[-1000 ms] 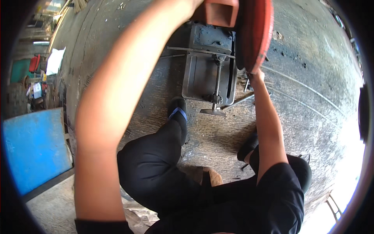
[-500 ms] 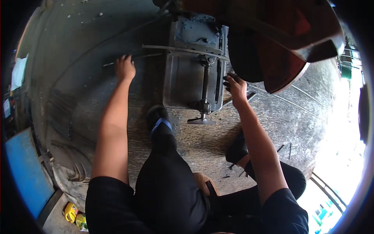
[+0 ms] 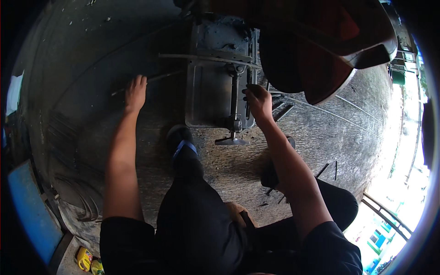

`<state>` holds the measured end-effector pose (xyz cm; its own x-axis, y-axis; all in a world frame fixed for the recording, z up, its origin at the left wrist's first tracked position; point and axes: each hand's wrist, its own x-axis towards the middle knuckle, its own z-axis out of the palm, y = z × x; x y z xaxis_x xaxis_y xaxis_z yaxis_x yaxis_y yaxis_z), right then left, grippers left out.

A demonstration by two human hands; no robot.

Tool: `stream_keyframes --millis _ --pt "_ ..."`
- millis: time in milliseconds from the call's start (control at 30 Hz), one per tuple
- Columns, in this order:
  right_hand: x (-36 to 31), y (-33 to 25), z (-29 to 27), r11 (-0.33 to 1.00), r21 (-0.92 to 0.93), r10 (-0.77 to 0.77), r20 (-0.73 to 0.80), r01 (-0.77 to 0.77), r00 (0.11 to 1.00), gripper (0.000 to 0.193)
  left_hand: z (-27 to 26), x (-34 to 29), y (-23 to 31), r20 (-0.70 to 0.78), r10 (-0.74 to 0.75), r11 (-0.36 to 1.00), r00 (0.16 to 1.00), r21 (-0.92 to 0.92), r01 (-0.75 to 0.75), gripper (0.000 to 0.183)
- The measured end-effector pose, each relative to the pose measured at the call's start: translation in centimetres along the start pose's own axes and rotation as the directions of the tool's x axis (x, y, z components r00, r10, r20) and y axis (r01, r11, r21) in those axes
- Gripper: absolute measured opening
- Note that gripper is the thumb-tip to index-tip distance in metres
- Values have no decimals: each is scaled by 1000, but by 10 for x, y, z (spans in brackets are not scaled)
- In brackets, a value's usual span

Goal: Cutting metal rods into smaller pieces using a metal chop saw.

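Note:
Ahead of me a cut-off saw's grey metal base (image 3: 208, 94) rests on the floor, with a screw clamp (image 3: 235, 94) running along it. A flat metal bar (image 3: 176, 56) lies across the base at the clamp's far end. Left of the base, my left hand (image 3: 135, 95) is closed on a thin metal rod (image 3: 162, 76), which slants up toward the base. My right hand (image 3: 259, 103) is over the base's right edge, fingers curled beside the clamp screw. Whatever those fingers hold, if anything, is too dark to make out.
The saw's dark red body and guard (image 3: 332, 55) overhang the base at the upper right. Short dark metal pieces (image 3: 283, 111) and long thin rods (image 3: 339, 117) lie right of the base. My sandalled foot (image 3: 181, 142) stands close to its near edge. A blue panel (image 3: 34, 201) leans at left.
My left hand has come nearer to me with the rod, which now slants more. My right hand has moved left from beside the base to over its edge, fingers more curled.

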<state>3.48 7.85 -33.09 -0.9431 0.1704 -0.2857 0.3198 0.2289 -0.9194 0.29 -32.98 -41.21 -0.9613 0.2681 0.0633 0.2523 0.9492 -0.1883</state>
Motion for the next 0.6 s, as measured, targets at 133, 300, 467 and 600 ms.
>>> stream_keyframes --millis 133,300,467,600 --pt "5 -9 -1 925 -365 -89 53 103 995 24 -13 -19 6 -112 -70 958 991 -284 36 18" --pt "21 -3 -13 940 -336 -52 24 57 998 21 -38 -9 22 -231 -96 878 968 -478 -27 20" --pt "81 62 -35 860 309 445 -62 -406 894 25 -47 30 53 -263 41 868 964 -469 -164 25" --pt "142 131 -65 691 671 218 161 -269 963 17 -36 54 71 -319 105 905 942 -362 -224 31"
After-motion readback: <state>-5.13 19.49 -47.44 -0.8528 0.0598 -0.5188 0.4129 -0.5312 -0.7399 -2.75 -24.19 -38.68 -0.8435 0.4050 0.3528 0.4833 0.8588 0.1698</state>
